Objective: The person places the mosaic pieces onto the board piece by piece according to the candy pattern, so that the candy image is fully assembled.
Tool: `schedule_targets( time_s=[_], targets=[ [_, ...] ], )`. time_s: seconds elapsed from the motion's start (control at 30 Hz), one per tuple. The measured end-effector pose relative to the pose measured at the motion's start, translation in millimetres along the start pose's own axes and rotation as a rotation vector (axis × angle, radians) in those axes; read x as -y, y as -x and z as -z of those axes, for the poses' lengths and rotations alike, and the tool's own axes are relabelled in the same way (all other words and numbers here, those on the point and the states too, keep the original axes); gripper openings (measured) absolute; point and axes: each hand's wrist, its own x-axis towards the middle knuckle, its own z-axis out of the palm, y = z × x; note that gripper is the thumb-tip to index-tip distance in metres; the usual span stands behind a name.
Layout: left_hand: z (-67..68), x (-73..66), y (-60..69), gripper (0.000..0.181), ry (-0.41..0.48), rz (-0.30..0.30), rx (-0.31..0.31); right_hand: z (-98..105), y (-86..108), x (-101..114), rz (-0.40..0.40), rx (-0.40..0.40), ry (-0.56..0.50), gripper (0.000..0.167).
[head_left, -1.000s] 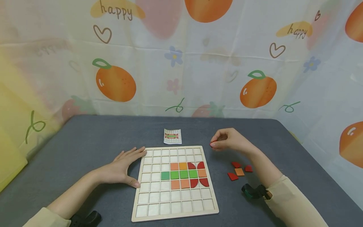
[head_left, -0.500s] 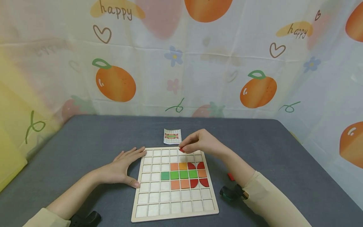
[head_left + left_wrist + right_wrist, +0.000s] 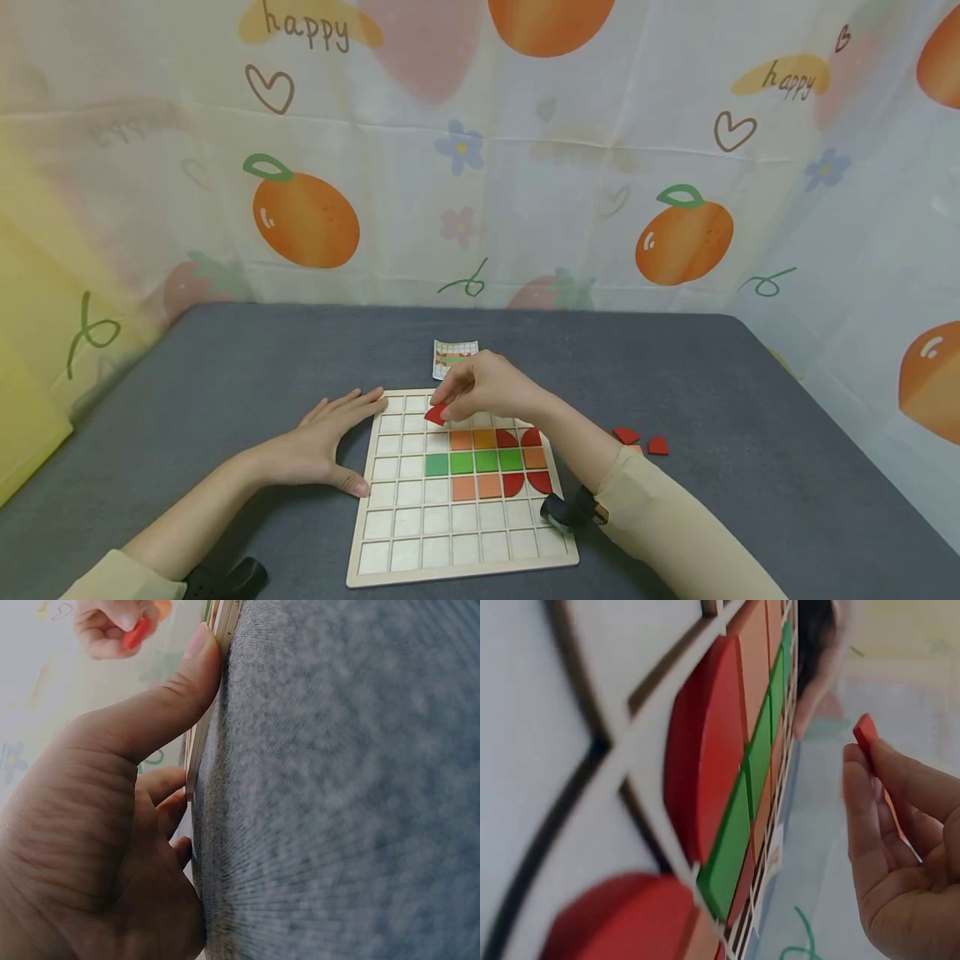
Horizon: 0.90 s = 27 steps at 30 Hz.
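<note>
- Your right hand (image 3: 489, 387) is pinched nearly closed, holding a red piece (image 3: 436, 414) between thumb and fingertips; the piece sticks out to the left of that hand, in the air above the board.
- Your left hand (image 3: 330, 442) has hold of nothing; its fingers are spread, resting on the near-side edge of the grid board (image 3: 437, 519), which lies to its right, thumb against the board's side.
- Done so far: below your right hand you have thirteen pieces seated in cells, namely four green squares (image 3: 487, 460), five orange-toned squares (image 3: 490, 486) and four red rounded pieces (image 3: 513, 484).
- Left over: the held piece is not yet in a cell, and to the right of your right hand, past the forearm, two loose red pieces (image 3: 626, 436) lie on the bench (image 3: 300, 367) with an orange piece (image 3: 636, 448) partly behind your sleeve (image 3: 675, 517); you cannot tell whether more are hidden.
- Between the filled cells and your left hand, the cells are bare, so I judge the work well past half.
- Just beyond your right hand, the patterned card (image 3: 447, 350) is partly covered by it.
</note>
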Motion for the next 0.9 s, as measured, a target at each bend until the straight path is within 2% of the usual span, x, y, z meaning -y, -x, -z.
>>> schedule_targets(
  time_s=[0.23, 0.37, 0.9],
  targets=[
    [-0.1, 0.3, 1.8, 0.112, 0.013, -0.002, -0.001, -14, -8.2, 5, -0.048, 0.046, 0.128, 0.013],
    [0.1, 0.7, 1.5, 0.112, 0.008, -0.005, -0.002, -18, -8.1, 6, -0.051, 0.047, 0.183, 0.011],
    [-0.2, 1.1, 0.6, 0.112, 0.004, -0.003, 0.000, -23, -9.8, 2, -0.044, 0.046, 0.266, 0.010]
  ],
)
